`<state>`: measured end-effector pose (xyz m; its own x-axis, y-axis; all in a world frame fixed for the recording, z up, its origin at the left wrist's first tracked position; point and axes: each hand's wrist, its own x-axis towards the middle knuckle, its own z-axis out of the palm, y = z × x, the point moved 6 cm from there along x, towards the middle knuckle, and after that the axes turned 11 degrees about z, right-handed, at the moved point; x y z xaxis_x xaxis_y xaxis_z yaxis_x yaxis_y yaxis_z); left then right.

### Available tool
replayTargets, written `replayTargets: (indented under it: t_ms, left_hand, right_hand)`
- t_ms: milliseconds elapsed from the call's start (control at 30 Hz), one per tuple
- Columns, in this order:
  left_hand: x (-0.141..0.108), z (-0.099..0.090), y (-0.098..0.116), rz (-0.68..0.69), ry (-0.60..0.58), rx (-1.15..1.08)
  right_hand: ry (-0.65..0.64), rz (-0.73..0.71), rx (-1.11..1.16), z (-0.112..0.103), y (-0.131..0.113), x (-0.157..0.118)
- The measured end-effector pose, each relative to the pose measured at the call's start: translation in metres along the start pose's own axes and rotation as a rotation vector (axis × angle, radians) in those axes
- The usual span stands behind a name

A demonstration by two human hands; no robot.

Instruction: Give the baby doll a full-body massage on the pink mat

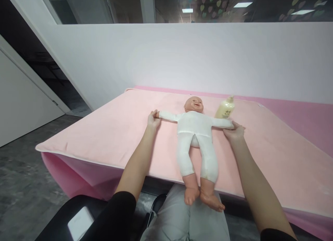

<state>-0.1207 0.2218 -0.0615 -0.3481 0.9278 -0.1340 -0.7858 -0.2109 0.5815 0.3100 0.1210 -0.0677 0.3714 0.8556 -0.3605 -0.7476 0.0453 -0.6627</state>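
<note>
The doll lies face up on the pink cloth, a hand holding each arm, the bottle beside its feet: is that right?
One slip: the head view shows the bottle near the head of the doll, not beside its feet. The rest stands.

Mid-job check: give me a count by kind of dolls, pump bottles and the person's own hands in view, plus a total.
Doll: 1
Pump bottle: 1
Person's hands: 2 (left hand, right hand)
Total: 4
</note>
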Motion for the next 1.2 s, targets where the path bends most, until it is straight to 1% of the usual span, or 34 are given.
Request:
replayTargets:
  t_ms: [67, 100, 167, 233, 267, 300, 333, 367, 400, 433, 467, 500, 567, 633, 833, 933, 1067, 1200]
  left_hand:
    - [0.008, -0.011, 0.017, 0.099, 0.091, 0.086]
    - [0.009, -0.016, 0.026, 0.162, 0.132, 0.168]
    - [0.005, -0.02, 0.043, 0.353, 0.181, 0.406]
    - [-0.01, -0.012, 0.053, 0.606, 0.166, 0.687]
    - [-0.021, -0.003, 0.053, 0.73, 0.116, 0.817]
    - [-0.033, 0.007, 0.047, 0.817, 0.032, 0.92]
    - [-0.044, 0.019, 0.036, 0.859, -0.087, 0.988]
    - [-0.056, 0.031, 0.022, 0.884, -0.243, 1.034]
    - [-0.069, 0.044, 0.005, 0.886, -0.429, 1.077]
    - [-0.082, 0.055, -0.015, 0.853, -0.644, 1.121]
    - [-0.096, 0.064, -0.037, 0.782, -0.882, 1.171]
    - [-0.106, 0.068, -0.052, 0.739, -1.02, 1.202]
    - [-0.118, 0.072, -0.064, 0.74, -1.117, 1.248]
    - [-0.12, 0.072, -0.065, 0.757, -1.132, 1.273]
    - [-0.117, 0.069, -0.057, 0.768, -1.144, 1.277]
    - [-0.117, 0.069, -0.058, 0.768, -1.132, 1.266]
    - [-0.118, 0.07, -0.059, 0.768, -1.133, 1.269]
    - [-0.121, 0.067, -0.056, 0.789, -1.168, 1.285]
  right_hand:
    - [-0.011, -0.032, -0.053, -0.005, -0.006, 0.004]
    - [-0.023, -0.051, -0.087, -0.006, -0.009, 0.006]
    - [-0.029, -0.094, -0.143, -0.007, -0.011, 0.009]
    - [-0.013, -0.122, -0.173, -0.008, -0.011, 0.01]
    - [-0.007, -0.132, -0.184, -0.008, -0.011, 0.01]
    - [-0.008, -0.143, -0.198, -0.008, -0.01, 0.01]
    - [-0.017, -0.153, -0.215, -0.006, -0.01, 0.009]
    - [-0.032, -0.162, -0.235, -0.004, -0.01, 0.009]
    - [-0.047, -0.169, -0.251, -0.002, -0.01, 0.008]
    - [-0.057, -0.172, -0.261, -0.001, -0.009, 0.006]
    - [-0.063, -0.17, -0.264, 0.0, -0.009, 0.005]
    - [-0.063, -0.163, -0.262, 0.001, -0.009, 0.004]
    - [-0.048, -0.149, -0.246, 0.001, -0.008, 0.003]
    - [-0.023, -0.143, -0.228, 0.0, -0.007, 0.001]
    - [0.04, -0.127, -0.193, -0.003, -0.006, 0.001]
    - [0.036, -0.139, -0.2, -0.004, -0.007, 0.003]
    - [0.017, -0.14, -0.185, -0.009, -0.007, 0.013]
    - [0.008, -0.152, -0.165, -0.012, -0.006, 0.02]
